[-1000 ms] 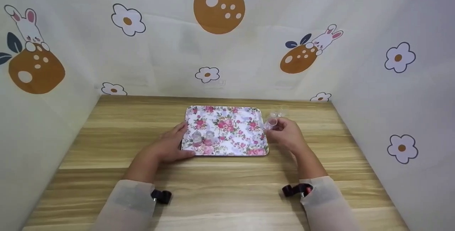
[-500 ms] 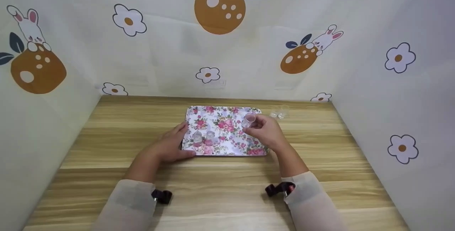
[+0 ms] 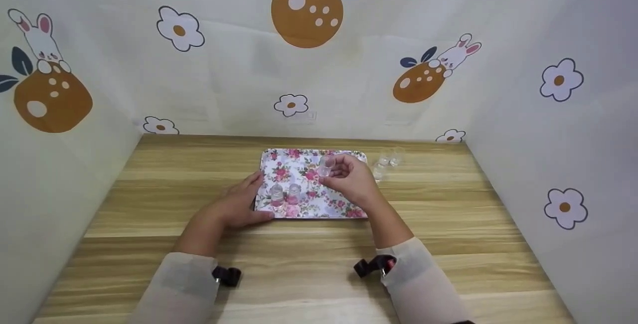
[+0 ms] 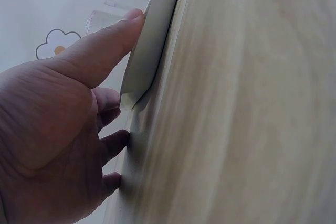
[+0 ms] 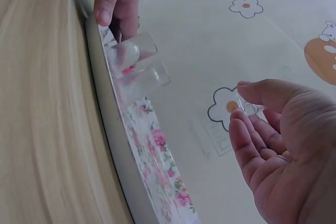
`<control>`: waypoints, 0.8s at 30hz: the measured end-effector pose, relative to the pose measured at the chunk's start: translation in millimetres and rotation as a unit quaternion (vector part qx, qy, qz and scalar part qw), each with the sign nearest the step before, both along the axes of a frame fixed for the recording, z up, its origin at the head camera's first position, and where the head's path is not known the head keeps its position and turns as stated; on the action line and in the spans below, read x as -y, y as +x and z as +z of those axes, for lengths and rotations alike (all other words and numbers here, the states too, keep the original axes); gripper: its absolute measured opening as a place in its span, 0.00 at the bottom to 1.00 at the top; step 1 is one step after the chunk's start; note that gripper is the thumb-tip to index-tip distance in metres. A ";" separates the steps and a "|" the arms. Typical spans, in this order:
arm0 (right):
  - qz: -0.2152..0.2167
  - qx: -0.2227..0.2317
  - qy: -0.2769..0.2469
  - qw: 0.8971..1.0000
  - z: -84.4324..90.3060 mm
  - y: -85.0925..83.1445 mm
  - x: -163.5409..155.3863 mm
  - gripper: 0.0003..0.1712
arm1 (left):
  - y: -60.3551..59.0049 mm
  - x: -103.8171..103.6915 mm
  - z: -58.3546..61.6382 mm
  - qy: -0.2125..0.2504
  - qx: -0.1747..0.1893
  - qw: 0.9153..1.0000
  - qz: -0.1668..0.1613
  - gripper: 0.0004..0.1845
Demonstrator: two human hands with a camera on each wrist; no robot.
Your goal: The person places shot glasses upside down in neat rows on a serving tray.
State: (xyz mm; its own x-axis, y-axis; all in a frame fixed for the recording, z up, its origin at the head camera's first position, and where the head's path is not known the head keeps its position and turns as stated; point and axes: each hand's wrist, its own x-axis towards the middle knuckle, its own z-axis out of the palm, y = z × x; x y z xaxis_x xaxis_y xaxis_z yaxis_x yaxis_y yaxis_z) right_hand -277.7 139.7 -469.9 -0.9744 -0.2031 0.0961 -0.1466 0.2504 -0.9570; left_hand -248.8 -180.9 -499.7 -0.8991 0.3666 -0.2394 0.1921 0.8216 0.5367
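A floral tray [image 3: 344,199] lies on the wood-grain table. My left hand [image 3: 241,202] rests along its left edge, thumb straight at the front rim and the other fingers spread beside the corner. In the left wrist view, the thumb [image 4: 105,45] touches the rim, with relaxed fingers lower down. Over the tray's middle, my right hand [image 3: 351,179] pinches a small clear cup [image 3: 325,165] between thumb and fingers. Two similar clear cups, one on the left [image 3: 276,193] and one beside it [image 3: 294,192], stand on the tray near its front left corner.
Right of the tray, three more clear cups stand on the table: one [image 3: 379,171] close to the tray's edge, another [image 3: 384,158] behind it, and a third [image 3: 396,156] farther right. A printed cloth wall [image 3: 229,75] borders the table.
My right hand has carried the pinched clear cup leftward from the tray's right side to over its middle. My left hand has stayed at the tray's left edge.
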 end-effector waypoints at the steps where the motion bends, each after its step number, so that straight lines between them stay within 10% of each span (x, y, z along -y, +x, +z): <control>1: 0.000 -0.002 0.001 1.000 -0.9 0.3 0.1 0.20 | 0.0 -0.1 -0.5 0.000 0.001 1.000 0.002 0.63; 24: -0.024 -0.088 0.035 0.995 -13.6 -0.3 3.6 0.19 | 1.7 -0.5 -0.5 0.017 0.000 1.000 0.003 0.62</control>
State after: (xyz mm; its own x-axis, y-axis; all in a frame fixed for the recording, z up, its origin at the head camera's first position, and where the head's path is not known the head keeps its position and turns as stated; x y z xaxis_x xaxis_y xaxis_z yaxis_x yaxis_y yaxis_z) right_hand -278.0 136.1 -483.5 -0.9525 -0.1691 0.2531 -0.2964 0.3254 -0.8979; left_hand -247.0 -180.4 -500.2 -0.9015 0.3684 -0.2272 0.1869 0.8047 0.5635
